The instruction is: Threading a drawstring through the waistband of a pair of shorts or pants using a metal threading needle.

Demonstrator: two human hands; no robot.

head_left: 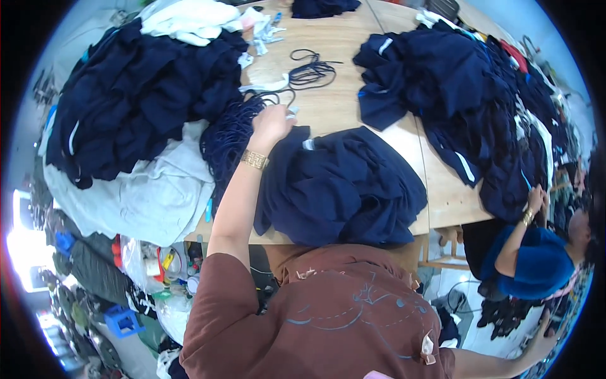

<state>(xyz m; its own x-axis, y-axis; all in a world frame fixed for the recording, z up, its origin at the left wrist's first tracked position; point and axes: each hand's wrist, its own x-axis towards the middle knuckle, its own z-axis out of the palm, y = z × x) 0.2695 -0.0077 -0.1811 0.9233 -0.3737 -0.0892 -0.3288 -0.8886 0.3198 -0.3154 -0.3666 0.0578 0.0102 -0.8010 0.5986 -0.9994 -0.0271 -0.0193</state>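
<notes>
My left hand (273, 124) is closed over the table, at the edge of a heap of thin dark-blue cords (235, 134). A small white piece (292, 111) shows at its fingertips, but what the fingers grip is hidden. A dark cord loops just beyond them. Right in front of me lies a crumpled navy garment (344, 186), with a small white label near its far left corner. My right hand (540, 344) is stretched far out to the lower right, away from the table. It is small and blurred near the rim, so its fingers cannot be made out.
Navy garments (145, 101) are piled at the left on a pale grey cloth (158, 196). More navy garments (448, 76) cover the right side. A coiled dark cord (312, 72) lies mid-table. A co-worker in blue (536, 262) sits at the right, handling fabric. A blue stool (123, 321) stands lower left.
</notes>
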